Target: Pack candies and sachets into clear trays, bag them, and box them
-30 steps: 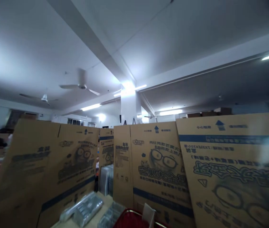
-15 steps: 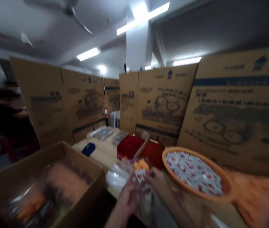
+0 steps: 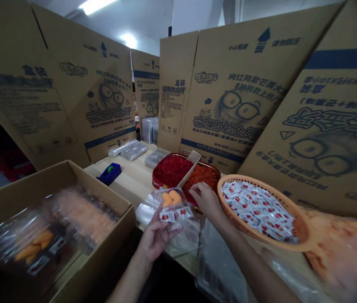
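Note:
My left hand [image 3: 159, 235] holds a clear plastic tray [image 3: 178, 198] from below, thumb at its near side. Two orange pieces [image 3: 171, 198] lie in the tray's far part, and two small white sachets with red print [image 3: 167, 216] lie nearer to me. My right hand [image 3: 206, 200] is over the near right part of a red divided container [image 3: 155, 182], fingers bent and pressed together. Whatever they pinch, if anything, is hidden. Dark red bits [image 3: 174, 169] fill the container's left side and orange-red bits [image 3: 202, 176] its right, with a pale cardboard divider [image 3: 190, 167] between.
An orange basket [image 3: 303, 231] of white sachets stands at right, beside a bag of orange pieces [image 3: 345, 248]. At left is an open carton [image 3: 102, 185] with packed trays. A blue tape dispenser [image 3: 109, 173] and clear cases [image 3: 133, 149] lie farther back. Tall printed cartons [image 3: 222, 101] wall the table.
My right hand has left the plastic tray and moved to the red container. My left hand keeps the tray, now tilted more into view. The camera has tipped downward.

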Tool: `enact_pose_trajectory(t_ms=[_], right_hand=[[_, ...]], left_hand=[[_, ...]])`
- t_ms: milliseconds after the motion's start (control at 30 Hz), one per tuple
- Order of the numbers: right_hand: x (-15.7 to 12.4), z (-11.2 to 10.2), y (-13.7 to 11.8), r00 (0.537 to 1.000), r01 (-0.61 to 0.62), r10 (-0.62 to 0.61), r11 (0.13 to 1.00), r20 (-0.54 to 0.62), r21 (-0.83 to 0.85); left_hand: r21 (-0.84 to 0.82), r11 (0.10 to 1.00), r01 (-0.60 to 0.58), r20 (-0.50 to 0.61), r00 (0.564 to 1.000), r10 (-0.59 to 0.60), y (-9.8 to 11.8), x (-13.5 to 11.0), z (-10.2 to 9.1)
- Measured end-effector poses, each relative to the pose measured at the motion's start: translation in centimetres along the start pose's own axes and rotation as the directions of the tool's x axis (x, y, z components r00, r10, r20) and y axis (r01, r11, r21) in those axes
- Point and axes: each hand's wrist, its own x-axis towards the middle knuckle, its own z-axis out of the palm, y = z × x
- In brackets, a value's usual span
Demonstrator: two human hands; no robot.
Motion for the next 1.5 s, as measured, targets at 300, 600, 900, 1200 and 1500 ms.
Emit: enact_pose_trajectory(t_ms=[300,600,900,1200,1500], right_hand=[[13.8,6.7,1.1,0.916,0.164,-0.047,0.95,0.398,-0.266],[18.3,11.6,3.1,0.793,0.235,0.016,0.914,0.609,-0.33],[17.9,11.6,3.4,0.767,0.177,0.025,0.952,0.641,-0.248],[17.2,7.5,2.3,0.871,0.107,-0.107,0.994,0.479,0.027],[10.8,4.1,-0.2,0.623,-0.188,-0.198,0.901,0.756,0.391]], left_hand=[[-0.021,0.997,-0.07,-0.073,0.995,0.068,1.9,0.7,-1.6],[-0.039,0.993,-0.112,-0.139,0.985,0.106,2.7,3.0,-2.3],[0.0,0.974,-0.227,-0.178,0.958,0.224,4.0,5.9,-1.5],[0.046,0.935,-0.352,-0.183,0.917,0.354,4.7,8.9,-1.8],[0.023,0.937,-0.349,-0.177,0.921,0.348,4.8,9.6,-2.3]])
